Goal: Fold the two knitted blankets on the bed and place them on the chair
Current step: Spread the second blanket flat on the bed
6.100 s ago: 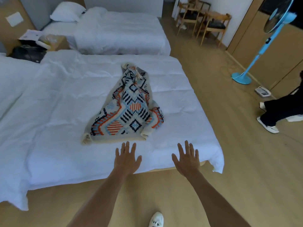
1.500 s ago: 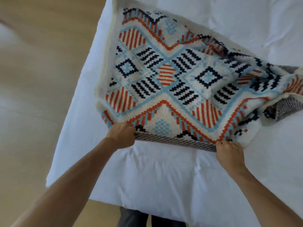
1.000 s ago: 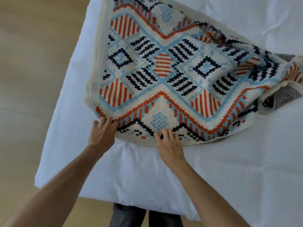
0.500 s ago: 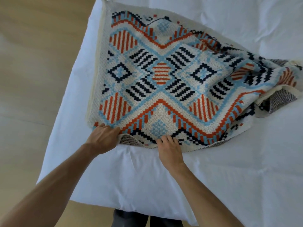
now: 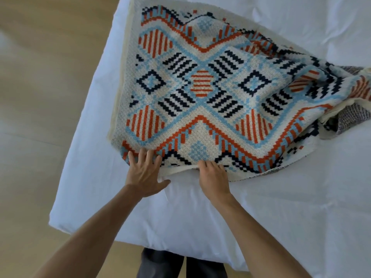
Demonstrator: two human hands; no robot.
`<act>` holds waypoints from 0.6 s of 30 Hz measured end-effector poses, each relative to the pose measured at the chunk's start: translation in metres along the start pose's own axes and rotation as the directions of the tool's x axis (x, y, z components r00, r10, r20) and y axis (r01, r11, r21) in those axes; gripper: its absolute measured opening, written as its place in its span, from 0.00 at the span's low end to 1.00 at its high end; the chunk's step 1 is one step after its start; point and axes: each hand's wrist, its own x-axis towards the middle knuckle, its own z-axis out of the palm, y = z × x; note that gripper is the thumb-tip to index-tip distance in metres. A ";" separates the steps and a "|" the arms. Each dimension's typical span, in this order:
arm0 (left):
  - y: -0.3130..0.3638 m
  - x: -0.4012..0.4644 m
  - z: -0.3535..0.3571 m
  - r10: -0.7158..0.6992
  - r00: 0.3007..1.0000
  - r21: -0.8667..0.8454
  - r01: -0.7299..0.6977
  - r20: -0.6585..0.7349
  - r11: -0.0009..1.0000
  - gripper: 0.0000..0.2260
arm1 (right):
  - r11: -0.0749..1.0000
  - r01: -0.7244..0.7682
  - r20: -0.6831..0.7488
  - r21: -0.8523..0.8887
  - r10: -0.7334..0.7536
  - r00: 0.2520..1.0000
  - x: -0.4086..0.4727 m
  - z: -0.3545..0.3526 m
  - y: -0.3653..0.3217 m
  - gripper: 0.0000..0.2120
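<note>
A knitted blanket [image 5: 202, 93], cream with orange, light-blue and navy patterns, lies spread near the corner of the white bed [image 5: 200, 213]. Its right part is bunched, and the grey reverse side [image 5: 353, 117] shows there. My left hand [image 5: 143, 173] presses the blanket's near left corner with straight, spread fingers. My right hand [image 5: 213, 177] rests flat on the near edge a little to the right, where the cream border lifts slightly between my hands. I see only this one blanket; no chair is in view.
Light wooden floor [image 5: 40, 97] runs along the bed's left side. The bed's near corner [image 5: 54, 221] lies at the lower left. My legs in dark trousers [image 5: 160, 263] stand against the bed's near edge. White bedding stretches away to the right.
My left hand has let go of the blanket's corner and now lies flat on it with spread fingers. The turned-up corner has been laid down. My right hand has stayed on the near edge.
</note>
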 end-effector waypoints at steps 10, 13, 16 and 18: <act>-0.066 -0.017 -0.017 -0.151 0.955 0.053 0.170 -0.255 0.984 0.28 | 0.993 0.119 -0.064 0.005 -0.118 0.991 -0.006 -0.014 0.031 0.17; -0.073 -0.029 -0.014 -0.114 0.949 0.072 0.141 -0.294 0.987 0.28 | 0.997 0.082 -0.073 0.000 -0.082 0.994 -0.010 -0.013 0.033 0.15; -0.080 -0.041 -0.002 -0.044 0.950 0.119 0.085 -0.310 0.989 0.26 | 0.997 0.080 -0.058 -0.022 -0.081 0.995 -0.015 -0.008 0.032 0.16; -0.085 -0.049 0.008 0.021 0.945 0.149 0.029 -0.325 0.988 0.27 | 0.997 0.073 -0.047 -0.018 -0.073 0.996 -0.018 -0.005 0.029 0.17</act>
